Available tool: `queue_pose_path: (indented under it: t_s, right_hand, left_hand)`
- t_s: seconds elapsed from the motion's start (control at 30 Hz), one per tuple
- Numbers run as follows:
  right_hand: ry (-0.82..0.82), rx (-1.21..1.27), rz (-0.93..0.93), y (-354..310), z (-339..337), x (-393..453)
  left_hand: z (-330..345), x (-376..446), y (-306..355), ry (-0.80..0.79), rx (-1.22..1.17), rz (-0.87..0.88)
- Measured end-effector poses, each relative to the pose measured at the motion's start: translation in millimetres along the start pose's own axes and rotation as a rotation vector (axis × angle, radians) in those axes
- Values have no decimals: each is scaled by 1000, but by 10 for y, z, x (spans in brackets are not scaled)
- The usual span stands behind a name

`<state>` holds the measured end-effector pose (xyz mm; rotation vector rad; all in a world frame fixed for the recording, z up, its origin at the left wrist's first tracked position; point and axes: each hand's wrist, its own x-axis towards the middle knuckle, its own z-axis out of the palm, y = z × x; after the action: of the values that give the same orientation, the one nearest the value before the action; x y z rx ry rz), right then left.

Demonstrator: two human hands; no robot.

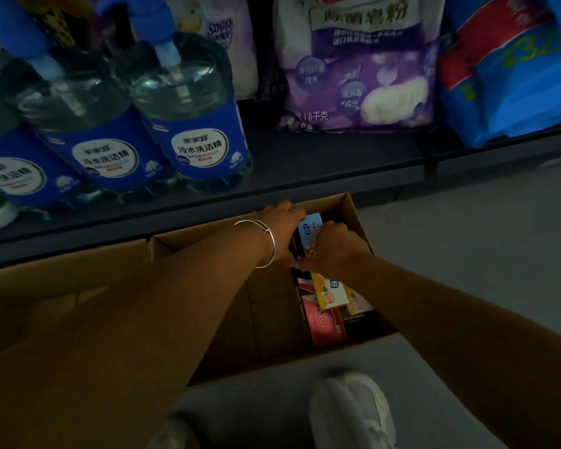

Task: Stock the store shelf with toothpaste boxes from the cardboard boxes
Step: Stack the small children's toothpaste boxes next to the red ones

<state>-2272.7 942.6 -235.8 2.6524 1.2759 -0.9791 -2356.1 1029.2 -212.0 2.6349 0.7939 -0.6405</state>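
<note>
White sneaker (352, 413) bottom centre; above it open cardboard box (259, 322); left hand (280, 233) and right hand (332, 246) both grip blue toothpaste box (311, 230) at far right corner, long axis upright; shelf (321, 163) directly above; left hand nearer shelf.

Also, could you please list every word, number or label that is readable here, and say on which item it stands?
"冷水洗洁精": label of the right blue bottle and of the middle blue bottle.
"除菌皂粉": top of the purple bag.
"18千克": lower left of that bag.
"Soap Powder": white bag behind the bottles, blurred, partly guessed.
"32": blue and red pack, blurred.
Blue toothpaste box held by both hands, and the boxes in the cardboard box: print too small to read.
</note>
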Motion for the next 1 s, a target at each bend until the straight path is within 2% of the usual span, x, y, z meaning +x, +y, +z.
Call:
queue_pose_path:
  t_s: [0.2,0.57,1.0]
  right_hand:
    - [5,121,39,-25,-9,27]
    - [0,165,67,-58,-277,-145]
    - [120,82,100,374,-743,-511]
  left_hand:
    - [13,91,-40,5,-54,16]
    - [-127,28,-43,64,-145,36]
    - [-126,96,335,3,44,114]
